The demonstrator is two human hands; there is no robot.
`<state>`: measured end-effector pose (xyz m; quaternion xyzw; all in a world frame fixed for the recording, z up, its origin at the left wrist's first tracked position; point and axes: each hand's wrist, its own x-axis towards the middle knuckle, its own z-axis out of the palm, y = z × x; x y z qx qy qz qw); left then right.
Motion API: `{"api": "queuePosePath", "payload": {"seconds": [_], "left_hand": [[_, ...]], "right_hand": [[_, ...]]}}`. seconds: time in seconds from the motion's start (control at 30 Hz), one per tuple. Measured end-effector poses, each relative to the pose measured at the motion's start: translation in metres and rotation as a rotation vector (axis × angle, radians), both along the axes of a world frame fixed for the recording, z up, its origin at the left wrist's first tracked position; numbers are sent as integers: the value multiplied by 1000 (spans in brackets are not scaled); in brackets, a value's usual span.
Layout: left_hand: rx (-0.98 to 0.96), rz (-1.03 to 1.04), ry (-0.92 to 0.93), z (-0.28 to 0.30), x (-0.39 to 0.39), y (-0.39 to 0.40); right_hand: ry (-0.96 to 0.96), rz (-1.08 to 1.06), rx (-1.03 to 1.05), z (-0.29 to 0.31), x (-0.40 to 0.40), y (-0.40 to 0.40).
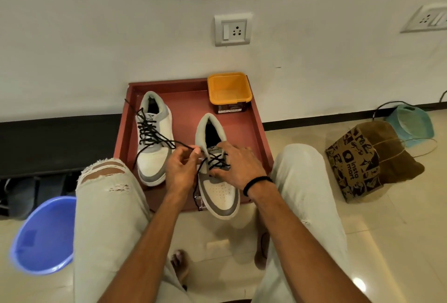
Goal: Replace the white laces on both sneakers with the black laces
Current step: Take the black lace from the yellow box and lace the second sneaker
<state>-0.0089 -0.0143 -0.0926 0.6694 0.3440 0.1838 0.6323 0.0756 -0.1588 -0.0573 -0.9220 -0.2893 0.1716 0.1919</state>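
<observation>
Your right hand [238, 167] presses the near sneaker [217, 172] flat at the tray's [260, 133] near edge so your left hand [181, 168], its grip pinching the black lace [186, 146], can thread it.

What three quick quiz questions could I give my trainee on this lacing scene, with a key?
1. True or false: the far sneaker already carries a black lace.
2. Which hand pinches the black lace being threaded: A left, B right?
3. Fill in: the yellow tub stands in the tray's far ____ corner.

Key
1. True; its lace is threaded up the eyelets, ends loose.
2. A; the left hand pulls the strand while the right hand steadies the near sneaker.
3. Right, inside the red tray.
</observation>
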Motion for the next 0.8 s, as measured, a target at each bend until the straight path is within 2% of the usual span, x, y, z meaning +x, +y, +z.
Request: {"api": "queuePosePath", "payload": {"seconds": [0.2,0.3,0.4,0.53,0.6,0.7,0.8], "left_hand": [[-232,352,-140,3,2,19],[-322,435,-142,1,1,18],[-220,299,-34,-1,0,12],[121,-199,239,-1,-5,6],[243,-351,315,6,-8,8],[216,-407,333,18,-15,9],[-30,-316,148,34,-18,9]], "right_hand": [[-46,-32,-14,3,-2,0],[-30,-42,-2,4,-2,-1],[-13,-61,32,4,-2,-1],[-17,-66,77,3,-2,-1],[7,-62,102,4,-1,-2],[82,-59,151,3,0,-2],[123,-130,288,6,1,0]]}}
